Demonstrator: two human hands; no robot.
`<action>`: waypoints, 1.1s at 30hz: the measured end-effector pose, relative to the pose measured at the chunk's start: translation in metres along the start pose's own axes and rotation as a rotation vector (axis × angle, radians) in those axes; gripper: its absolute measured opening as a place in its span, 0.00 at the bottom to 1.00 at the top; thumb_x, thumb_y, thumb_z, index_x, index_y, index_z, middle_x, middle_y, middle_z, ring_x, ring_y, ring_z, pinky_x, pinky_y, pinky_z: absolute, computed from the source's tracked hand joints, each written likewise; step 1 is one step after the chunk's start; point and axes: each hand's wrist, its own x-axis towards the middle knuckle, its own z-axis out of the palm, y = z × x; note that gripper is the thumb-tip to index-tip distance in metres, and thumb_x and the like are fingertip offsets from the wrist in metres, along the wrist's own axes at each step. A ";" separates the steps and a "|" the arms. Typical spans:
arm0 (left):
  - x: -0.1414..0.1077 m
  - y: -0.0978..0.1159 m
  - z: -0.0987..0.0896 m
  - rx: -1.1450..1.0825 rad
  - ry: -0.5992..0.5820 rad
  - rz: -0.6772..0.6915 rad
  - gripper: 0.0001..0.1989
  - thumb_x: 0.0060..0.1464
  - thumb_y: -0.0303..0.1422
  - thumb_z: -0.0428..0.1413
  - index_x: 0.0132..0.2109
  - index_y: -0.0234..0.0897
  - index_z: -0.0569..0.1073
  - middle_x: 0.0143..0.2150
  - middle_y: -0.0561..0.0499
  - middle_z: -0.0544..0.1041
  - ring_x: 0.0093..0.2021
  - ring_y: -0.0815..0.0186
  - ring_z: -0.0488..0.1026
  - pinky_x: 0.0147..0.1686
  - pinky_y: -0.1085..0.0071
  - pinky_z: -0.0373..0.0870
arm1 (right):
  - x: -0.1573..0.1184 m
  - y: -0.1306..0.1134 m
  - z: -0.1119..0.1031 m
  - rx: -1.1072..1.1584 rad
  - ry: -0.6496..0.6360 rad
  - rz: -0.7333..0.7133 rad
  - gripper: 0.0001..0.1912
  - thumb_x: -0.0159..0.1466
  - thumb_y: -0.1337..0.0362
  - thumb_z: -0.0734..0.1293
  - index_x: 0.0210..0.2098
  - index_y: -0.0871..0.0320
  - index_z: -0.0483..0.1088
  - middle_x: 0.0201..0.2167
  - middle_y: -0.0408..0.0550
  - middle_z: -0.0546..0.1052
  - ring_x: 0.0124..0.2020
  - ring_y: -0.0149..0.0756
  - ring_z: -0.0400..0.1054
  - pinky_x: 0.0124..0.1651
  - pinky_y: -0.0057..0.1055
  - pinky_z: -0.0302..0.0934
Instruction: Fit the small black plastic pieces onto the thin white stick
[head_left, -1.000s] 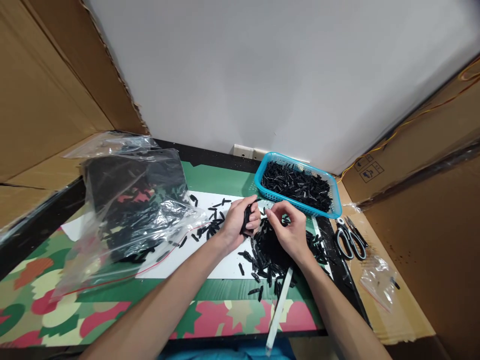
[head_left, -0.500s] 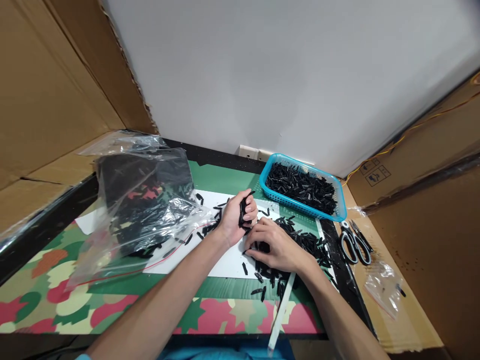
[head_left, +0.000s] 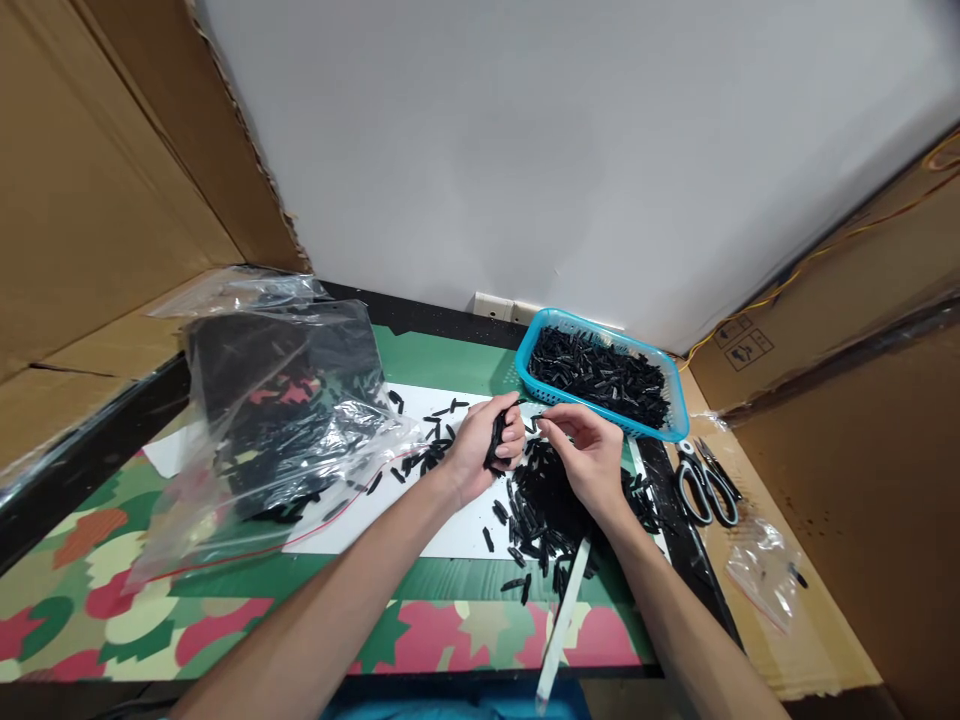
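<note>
My left hand point(head_left: 484, 445) is closed round a bunch of small black pieces point(head_left: 498, 438), whose ends stick out past the fingers. Close by on the right, my right hand point(head_left: 586, 450) pinches one small black piece point(head_left: 535, 422) between thumb and fingertips. Beneath the right hand spreads a loose pile of the same thin black pieces point(head_left: 536, 510); they look like short plastic parts, but their exact kind is not clear. The pile partly covers a white sheet point(head_left: 457, 535). More black pieces point(head_left: 431, 455) lie scattered left of my left hand.
A blue basket point(head_left: 525, 375) full of black pieces stands at the back right against the wall. Clear zip bags point(head_left: 300, 430) lie at the left. Scissors point(head_left: 705, 490) and a small bag point(head_left: 765, 575) rest on cardboard at right. A white strip point(head_left: 562, 630) overhangs the front edge.
My right hand has lifted off the pile and moved up and right, now pinching a piece and uncovering more of the heap. My left hand keeps its bunch, shifted slightly right.
</note>
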 end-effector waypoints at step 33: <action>-0.002 -0.011 0.006 0.296 0.020 0.126 0.25 0.55 0.50 0.65 0.29 0.37 0.63 0.20 0.59 0.63 0.15 0.78 0.56 0.16 0.79 0.46 | 0.002 0.007 -0.003 -0.003 -0.044 0.071 0.07 0.65 0.59 0.75 0.40 0.55 0.80 0.36 0.46 0.83 0.36 0.37 0.78 0.42 0.34 0.73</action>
